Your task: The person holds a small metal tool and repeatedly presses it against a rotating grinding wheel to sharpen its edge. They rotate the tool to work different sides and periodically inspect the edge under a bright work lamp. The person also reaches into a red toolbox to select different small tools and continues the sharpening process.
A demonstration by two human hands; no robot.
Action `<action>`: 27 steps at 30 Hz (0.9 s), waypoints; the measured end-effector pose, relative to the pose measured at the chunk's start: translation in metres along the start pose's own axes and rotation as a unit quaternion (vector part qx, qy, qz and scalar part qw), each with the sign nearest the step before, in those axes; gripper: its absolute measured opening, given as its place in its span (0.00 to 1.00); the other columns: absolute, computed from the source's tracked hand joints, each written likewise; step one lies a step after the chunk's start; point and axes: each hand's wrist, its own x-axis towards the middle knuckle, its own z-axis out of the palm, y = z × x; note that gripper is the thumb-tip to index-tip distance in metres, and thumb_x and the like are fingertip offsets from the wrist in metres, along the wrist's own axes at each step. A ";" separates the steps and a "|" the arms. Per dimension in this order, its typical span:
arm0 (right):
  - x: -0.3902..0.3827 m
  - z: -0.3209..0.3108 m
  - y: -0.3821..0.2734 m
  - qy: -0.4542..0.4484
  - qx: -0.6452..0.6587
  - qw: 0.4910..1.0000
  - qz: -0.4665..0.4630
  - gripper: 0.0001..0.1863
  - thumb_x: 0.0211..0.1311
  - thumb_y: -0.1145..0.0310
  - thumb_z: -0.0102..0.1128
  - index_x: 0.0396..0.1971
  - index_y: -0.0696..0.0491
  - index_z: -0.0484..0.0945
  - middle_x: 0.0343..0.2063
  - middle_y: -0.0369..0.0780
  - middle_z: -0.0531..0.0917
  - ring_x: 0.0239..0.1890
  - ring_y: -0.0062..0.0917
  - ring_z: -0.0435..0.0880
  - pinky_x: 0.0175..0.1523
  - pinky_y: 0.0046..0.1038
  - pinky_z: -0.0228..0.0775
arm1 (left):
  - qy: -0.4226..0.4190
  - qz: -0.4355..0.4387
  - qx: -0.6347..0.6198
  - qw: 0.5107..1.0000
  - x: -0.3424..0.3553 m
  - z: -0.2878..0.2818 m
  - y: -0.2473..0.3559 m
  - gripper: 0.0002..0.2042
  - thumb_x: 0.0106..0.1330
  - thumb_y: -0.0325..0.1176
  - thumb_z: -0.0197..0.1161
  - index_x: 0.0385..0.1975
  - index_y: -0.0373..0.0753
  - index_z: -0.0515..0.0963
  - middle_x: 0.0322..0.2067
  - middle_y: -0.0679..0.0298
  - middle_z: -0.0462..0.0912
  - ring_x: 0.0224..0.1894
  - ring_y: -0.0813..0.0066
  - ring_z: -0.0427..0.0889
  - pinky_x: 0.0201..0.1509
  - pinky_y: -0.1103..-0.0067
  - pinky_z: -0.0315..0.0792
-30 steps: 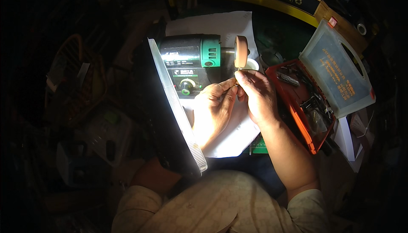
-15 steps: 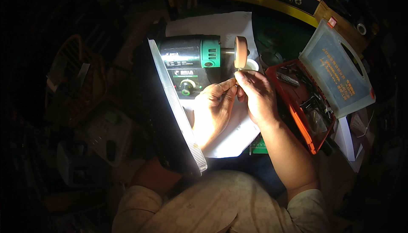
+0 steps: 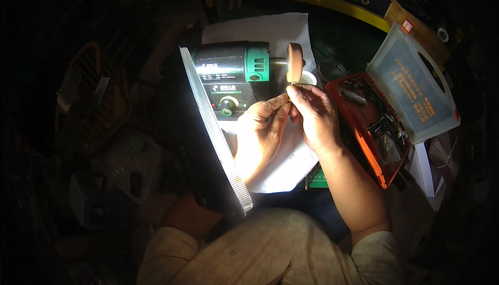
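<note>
A black and green bench grinder (image 3: 228,64) carries a tan grinding wheel (image 3: 294,63) on the shaft at its right end. Just below the wheel, my left hand (image 3: 259,131) and my right hand (image 3: 317,116) meet fingertip to fingertip. Both are pinched around a small, thin metal piece (image 3: 292,84), whose upper end reaches the wheel's lower edge. Its exact kind is too small to tell, and the fingers cover most of it. Behind my right fingers stands a white cup (image 3: 308,78), partly hidden.
A lit lamp (image 3: 215,131) with a ribbed edge slants close beside my left forearm. White paper (image 3: 283,173) lies under the grinder, over a green mat (image 3: 318,177). At right, an open orange case (image 3: 364,142) with a clear lid (image 3: 416,85) holds several metal parts.
Almost nothing differs. Both hands keep their pinch below the wheel, with at most a very slight shift.
</note>
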 end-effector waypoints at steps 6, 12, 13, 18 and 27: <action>0.000 0.000 0.001 -0.002 0.006 1.000 -0.002 0.15 0.70 0.63 0.65 0.47 0.58 0.84 0.27 0.30 0.81 0.27 0.11 0.76 0.33 0.15 0.68 | -0.002 -0.006 0.032 0.999 0.000 -0.001 0.001 0.11 0.72 0.24 0.64 0.50 0.27 0.81 0.37 0.58 0.88 0.40 0.80 0.85 0.48 0.83 0.80; -0.001 0.000 0.000 0.001 0.006 1.000 0.001 0.15 0.71 0.62 0.65 0.47 0.59 0.84 0.27 0.31 0.82 0.28 0.12 0.76 0.34 0.16 0.68 | -0.001 -0.015 -0.038 0.999 0.000 0.000 0.006 0.11 0.71 0.23 0.64 0.50 0.27 0.81 0.37 0.58 0.89 0.40 0.79 0.86 0.49 0.82 0.80; -0.001 0.001 0.000 0.001 0.006 1.000 0.000 0.15 0.71 0.62 0.65 0.47 0.59 0.84 0.28 0.31 0.82 0.29 0.12 0.76 0.34 0.16 0.69 | -0.002 -0.009 -0.040 0.999 0.001 0.000 0.006 0.11 0.71 0.23 0.64 0.50 0.27 0.81 0.37 0.58 0.88 0.40 0.79 0.86 0.49 0.82 0.80; 0.000 0.001 0.000 0.001 -0.001 1.000 -0.001 0.15 0.71 0.62 0.65 0.47 0.58 0.84 0.28 0.31 0.82 0.29 0.12 0.77 0.34 0.16 0.69 | 0.005 0.001 -0.029 1.000 0.000 0.001 0.002 0.10 0.72 0.22 0.64 0.50 0.26 0.81 0.37 0.58 0.88 0.40 0.78 0.86 0.49 0.82 0.80; 0.001 0.000 0.001 -0.008 0.012 1.000 0.002 0.14 0.71 0.63 0.64 0.46 0.59 0.84 0.26 0.32 0.82 0.28 0.13 0.77 0.35 0.16 0.68 | -0.008 0.002 -0.019 1.000 0.002 0.000 0.000 0.11 0.72 0.23 0.63 0.51 0.27 0.81 0.36 0.58 0.88 0.39 0.78 0.85 0.48 0.82 0.80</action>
